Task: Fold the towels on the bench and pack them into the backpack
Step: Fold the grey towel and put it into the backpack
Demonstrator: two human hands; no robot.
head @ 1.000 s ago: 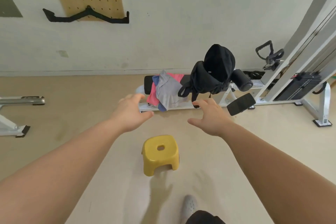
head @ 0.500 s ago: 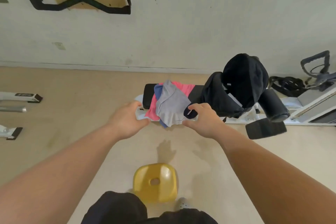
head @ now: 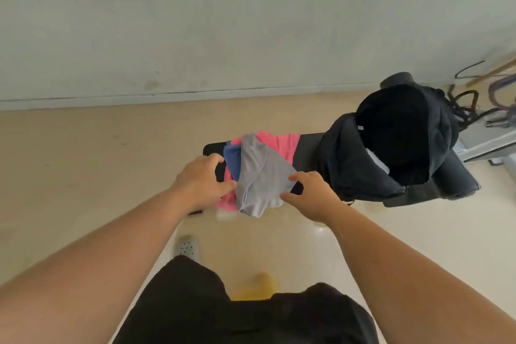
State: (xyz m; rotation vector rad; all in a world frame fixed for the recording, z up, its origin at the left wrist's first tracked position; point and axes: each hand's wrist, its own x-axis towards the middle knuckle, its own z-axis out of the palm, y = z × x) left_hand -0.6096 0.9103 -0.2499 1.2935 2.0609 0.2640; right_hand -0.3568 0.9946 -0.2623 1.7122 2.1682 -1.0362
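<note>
Here, left hand (head: 202, 183): it is laid at the left edge of the towels, fingers a little apart, thumb touching the grey towel.
Towels (head: 261, 173): a pile of pink, blue and grey is heaped on the bench (head: 308, 148), grey on top.
Right hand (head: 311, 194): the right edge of the grey towel is pinched between thumb and fingers.
Backpack (head: 391, 142): black, stood open on the bench, just right of the pile.
</note>
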